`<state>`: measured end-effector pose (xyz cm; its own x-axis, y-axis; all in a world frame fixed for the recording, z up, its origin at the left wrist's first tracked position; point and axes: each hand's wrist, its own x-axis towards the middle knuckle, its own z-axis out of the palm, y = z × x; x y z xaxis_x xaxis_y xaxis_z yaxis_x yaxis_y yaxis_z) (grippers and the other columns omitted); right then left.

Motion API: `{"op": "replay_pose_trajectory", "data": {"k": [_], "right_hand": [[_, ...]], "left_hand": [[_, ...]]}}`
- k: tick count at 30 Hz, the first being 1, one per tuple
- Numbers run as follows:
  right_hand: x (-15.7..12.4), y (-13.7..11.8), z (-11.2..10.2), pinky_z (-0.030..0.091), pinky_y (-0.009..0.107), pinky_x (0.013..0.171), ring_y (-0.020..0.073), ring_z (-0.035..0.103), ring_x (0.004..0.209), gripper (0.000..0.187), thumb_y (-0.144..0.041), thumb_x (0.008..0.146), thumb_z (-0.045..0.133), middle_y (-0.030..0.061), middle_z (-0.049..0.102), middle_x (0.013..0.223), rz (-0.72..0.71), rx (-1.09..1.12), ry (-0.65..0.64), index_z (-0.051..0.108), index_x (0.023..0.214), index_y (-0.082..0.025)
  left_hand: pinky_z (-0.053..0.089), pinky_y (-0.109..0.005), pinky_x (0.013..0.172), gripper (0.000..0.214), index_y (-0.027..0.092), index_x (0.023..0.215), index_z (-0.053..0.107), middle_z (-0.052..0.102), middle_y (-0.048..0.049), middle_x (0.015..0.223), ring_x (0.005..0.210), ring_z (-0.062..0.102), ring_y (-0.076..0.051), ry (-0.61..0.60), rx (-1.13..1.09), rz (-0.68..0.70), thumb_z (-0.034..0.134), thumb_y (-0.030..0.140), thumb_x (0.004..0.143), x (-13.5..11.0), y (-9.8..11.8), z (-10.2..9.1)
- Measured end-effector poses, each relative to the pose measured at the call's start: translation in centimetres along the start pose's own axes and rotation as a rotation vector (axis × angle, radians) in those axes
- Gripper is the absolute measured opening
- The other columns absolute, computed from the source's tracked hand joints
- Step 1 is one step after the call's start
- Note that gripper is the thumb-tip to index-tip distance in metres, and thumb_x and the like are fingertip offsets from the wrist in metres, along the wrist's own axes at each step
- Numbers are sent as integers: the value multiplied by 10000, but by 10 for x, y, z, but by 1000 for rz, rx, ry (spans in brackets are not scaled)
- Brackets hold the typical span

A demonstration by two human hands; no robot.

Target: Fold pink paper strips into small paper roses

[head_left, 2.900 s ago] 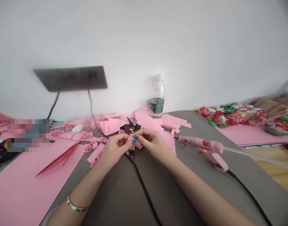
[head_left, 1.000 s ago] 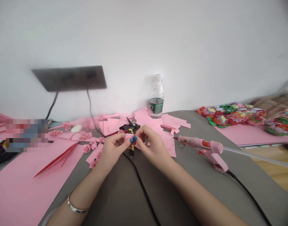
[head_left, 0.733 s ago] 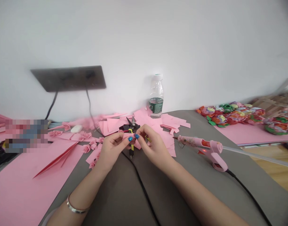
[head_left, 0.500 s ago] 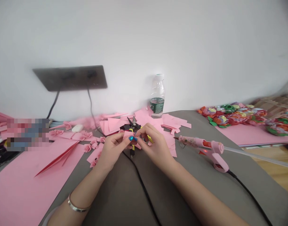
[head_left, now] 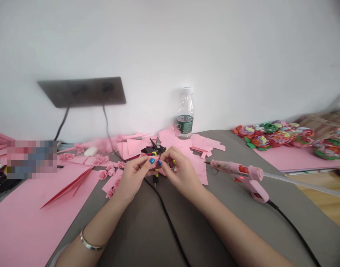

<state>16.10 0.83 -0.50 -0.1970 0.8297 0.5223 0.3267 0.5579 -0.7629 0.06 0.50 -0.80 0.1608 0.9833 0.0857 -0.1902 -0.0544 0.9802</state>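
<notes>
My left hand and my right hand meet over the grey table, both pinching one small piece of pink paper between thumbs and fingertips. Blue-painted thumbnails press side by side on the paper. Just behind the hands lies a pair of black scissors on loose pink paper squares. A silver bangle sits on my left wrist.
A pink glue gun lies to the right, its black cord running toward me. A near-empty plastic bottle stands by the wall. Small pink paper roses and large pink sheets lie left. Multicoloured paper flowers are piled far right.
My fingers have kept working the pink paper, thumbs shifting over it; the hands stayed in the same spot. Nothing else has moved.
</notes>
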Motion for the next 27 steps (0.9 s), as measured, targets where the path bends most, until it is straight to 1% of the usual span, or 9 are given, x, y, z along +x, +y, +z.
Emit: {"op": "replay_pose_trajectory", "data": {"k": [6,10,12,14,17,21,24,27], "right_hand": [[0,-3,0,385,269,612,138,498,675,96,-122,848,527,2,545,761,100,30,-1,530,782,-192],[1,-5,0,377,267,593,136,497,658,94,-120,825,525,0,557,747,136,55,-4,535,766,-193],[1,-5,0,374,265,590,136,497,658,94,-119,816,526,0,562,745,141,66,-7,539,759,-193],[1,-5,0,371,263,586,136,494,656,91,-121,811,529,-2,562,741,143,74,-5,542,756,-193],[2,-6,0,371,260,588,134,489,652,89,-126,813,534,-6,559,735,146,83,-10,543,756,-194],[3,-5,-1,364,259,587,130,475,642,87,-148,825,550,-9,561,728,147,92,-12,539,752,-194],[3,-4,-3,358,259,579,128,462,632,82,-186,833,570,-8,561,730,168,107,-7,542,757,-194],[3,-2,-4,365,260,581,132,469,637,84,-218,852,552,-5,559,733,191,144,-2,543,772,-195]], "left_hand": [[615,-254,721,228,174,916,773,728,-35,875,784,683,-146,-23,44,26,707,370,821,0,2,1],[604,-247,747,187,166,891,770,713,-8,772,756,683,-140,-56,133,51,728,326,804,0,4,1],[604,-252,732,188,159,848,769,702,-3,729,743,684,-148,-44,163,57,731,336,796,0,3,0],[608,-262,711,211,158,844,771,706,-6,731,738,683,-156,-20,173,54,725,358,795,0,2,-1],[616,-267,677,240,159,864,779,719,-15,752,723,682,-158,15,159,36,735,380,778,-1,1,-2],[604,-222,623,246,158,842,784,743,-28,762,716,693,-151,50,91,5,777,378,732,0,1,-2],[599,-219,618,250,157,851,785,763,-48,786,709,711,-158,48,54,-20,773,380,739,0,2,-1],[594,-217,621,241,154,872,783,775,-67,814,738,728,-171,39,50,-44,757,367,764,0,4,0]]}}
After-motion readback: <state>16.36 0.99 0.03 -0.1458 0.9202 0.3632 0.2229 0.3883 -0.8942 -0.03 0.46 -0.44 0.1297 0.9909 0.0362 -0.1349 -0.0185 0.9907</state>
